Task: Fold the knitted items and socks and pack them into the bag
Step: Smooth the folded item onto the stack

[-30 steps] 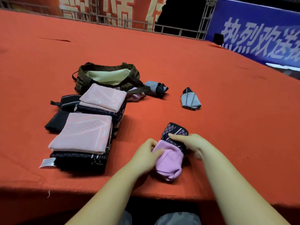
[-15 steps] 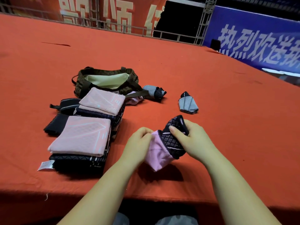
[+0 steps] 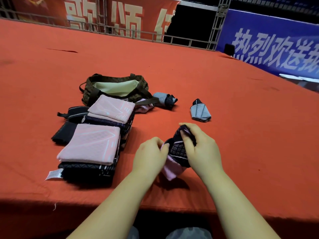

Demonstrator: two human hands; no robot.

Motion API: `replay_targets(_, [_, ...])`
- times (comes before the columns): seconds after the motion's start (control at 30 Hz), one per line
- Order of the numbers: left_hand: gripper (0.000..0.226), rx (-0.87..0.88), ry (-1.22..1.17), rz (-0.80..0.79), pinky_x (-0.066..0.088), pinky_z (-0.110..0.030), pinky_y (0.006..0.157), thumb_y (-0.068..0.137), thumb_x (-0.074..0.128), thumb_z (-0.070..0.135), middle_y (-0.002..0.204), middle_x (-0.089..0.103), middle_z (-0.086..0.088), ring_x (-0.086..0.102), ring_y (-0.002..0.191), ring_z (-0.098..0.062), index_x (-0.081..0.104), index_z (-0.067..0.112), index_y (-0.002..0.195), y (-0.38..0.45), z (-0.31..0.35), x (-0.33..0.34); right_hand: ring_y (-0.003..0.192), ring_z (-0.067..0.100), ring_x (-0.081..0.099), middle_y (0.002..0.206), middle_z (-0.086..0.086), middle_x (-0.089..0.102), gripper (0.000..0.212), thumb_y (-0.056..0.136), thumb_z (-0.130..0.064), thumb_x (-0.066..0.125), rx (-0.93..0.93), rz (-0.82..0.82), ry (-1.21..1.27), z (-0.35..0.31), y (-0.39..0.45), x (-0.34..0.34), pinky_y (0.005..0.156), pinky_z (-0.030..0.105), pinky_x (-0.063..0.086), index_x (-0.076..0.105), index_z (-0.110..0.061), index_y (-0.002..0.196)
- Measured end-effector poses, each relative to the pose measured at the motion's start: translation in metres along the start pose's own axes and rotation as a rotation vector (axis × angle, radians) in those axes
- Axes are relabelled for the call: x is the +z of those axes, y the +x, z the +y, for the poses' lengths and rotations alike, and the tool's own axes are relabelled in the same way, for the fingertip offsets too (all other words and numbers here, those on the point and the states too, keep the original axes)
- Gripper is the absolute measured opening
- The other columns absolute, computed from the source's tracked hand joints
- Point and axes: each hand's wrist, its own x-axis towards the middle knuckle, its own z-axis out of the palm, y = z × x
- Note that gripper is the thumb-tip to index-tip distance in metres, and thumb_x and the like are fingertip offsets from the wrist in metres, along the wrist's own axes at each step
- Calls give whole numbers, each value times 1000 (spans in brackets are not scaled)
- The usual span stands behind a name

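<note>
the pink and black patterned knitted sock (image 3: 178,150) is held just above the near edge of the orange cloth-covered counter (image 3: 224,94), partly hidden between both hands. the left hand (image 3: 149,156) pinches its pink end with curled fingers; the right hand (image 3: 202,149) has its fingers clamped over the black cuff. further off lie two stacks of folded pink and dark knitted items (image 3: 96,135), the open brown patterned bag (image 3: 117,87) and two folded grey socks (image 3: 200,111). red and blue banners hang behind, their lettering cut off.

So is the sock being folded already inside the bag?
No, both hands hold the sock above the red table, well short of the bag.
</note>
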Motion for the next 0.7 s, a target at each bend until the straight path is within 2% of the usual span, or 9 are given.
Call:
replay_targets(0.07, [23, -25, 28, -33, 44, -32, 79, 93, 52, 32, 93, 70, -7, 60, 94, -28, 66, 16, 87, 3, -1, 0, 86, 19, 60, 92, -7, 68, 15, 95, -28, 51, 6, 38, 1, 2, 0, -1, 68, 30, 41, 63, -26, 105])
replay_targets(0.1, [25, -70, -31, -63, 45, -32, 79, 95, 50, 28, 92, 70, -12, 61, 93, -30, 67, 11, 86, 6, -3, -1, 84, 23, 60, 87, -3, 68, 15, 95, -29, 51, 28, 61, 13, 4, 0, -2, 67, 32, 41, 63, -23, 102])
replay_targets(0.17, [28, -270, -346, -114, 52, -36, 79, 96, 49, 19, 82, 67, -15, 63, 85, -31, 64, 4, 78, 13, -5, -4, 85, 29, 61, 85, 3, 68, 18, 95, -30, 49, 75, 122, 28, 12, 0, -5, 67, 35, 42, 62, -19, 100])
replay_targets(0.2, [27, -409, -541, -138, 56, -36, 76, 96, 49, 16, 74, 65, -11, 63, 77, -29, 60, 7, 74, 14, -3, -7, 85, 30, 61, 85, 4, 68, 18, 95, -30, 49, 103, 154, 42, 16, 0, -7, 67, 35, 41, 62, -18, 100])
replay_targets(0.27, [26, -577, -852, -159, 56, -26, 58, 96, 46, 9, 62, 64, -3, 62, 61, -17, 57, 11, 73, 14, -1, -11, 84, 28, 60, 83, 2, 65, 19, 96, -29, 48, 162, 213, 71, 24, -1, -12, 64, 31, 35, 61, -15, 99])
replay_targets(0.33, [26, -588, -942, -146, 52, -18, 47, 96, 42, 5, 66, 64, -3, 60, 59, -12, 58, 10, 76, 14, 2, -13, 81, 25, 56, 81, 0, 60, 20, 97, -25, 47, 211, 267, 102, 33, -2, -17, 63, 28, 29, 61, -11, 99])
replay_targets(0.43, [28, -582, -949, -78, 50, -20, 50, 95, 40, 4, 74, 61, -5, 57, 65, -14, 59, 12, 76, 16, 3, -11, 81, 22, 52, 82, 0, 56, 22, 98, -21, 46, 255, 334, 99, 46, -3, -24, 63, 25, 25, 61, -5, 100])
replay_targets(0.6, [28, -628, -1025, 65, 49, -16, 42, 97, 39, 6, 76, 59, -6, 56, 64, -15, 60, 11, 78, 23, 0, -8, 90, 31, 56, 94, 17, 64, 25, 99, -20, 46, 322, 421, 63, 74, -4, -46, 65, 25, 25, 60, 0, 102])
replay_targets(0.7, [29, -593, -1073, 116, 52, -23, 54, 92, 40, 1, 75, 60, -9, 57, 63, -17, 61, 9, 73, 31, 6, -9, 93, 35, 56, 100, 23, 64, 32, 97, -27, 45, 388, 447, 30, 91, -9, -55, 68, 27, 28, 60, 1, 102])
